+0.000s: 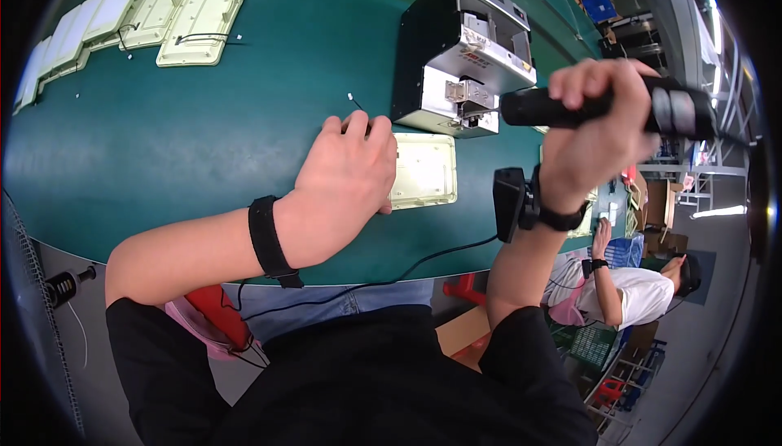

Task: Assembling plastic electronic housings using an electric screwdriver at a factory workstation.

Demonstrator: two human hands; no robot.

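Observation:
My right hand [607, 124] is wrapped around a black electric screwdriver [528, 108], held nearly level above the bench. Its thin bit points left and reaches the metal outlet of the screw feeder [432, 92], a black and silver box. Whether the bit touches a screw there is too small to tell. Just in front of the feeder, a pale cream plastic panel [428, 171] lies on the green bench mat. My left hand [346, 169] grips its left end with bent fingers, covering that part. A small white connector [351, 96] on a dark wire pokes out beyond those fingers.
Several similar panels [204, 26] with wires lie overlapping at the far left of the green bench [204, 145]. A black cable [391, 281] runs along the near edge from my right wrist. At the right, another person [635, 295] works beside a blue basket [621, 259].

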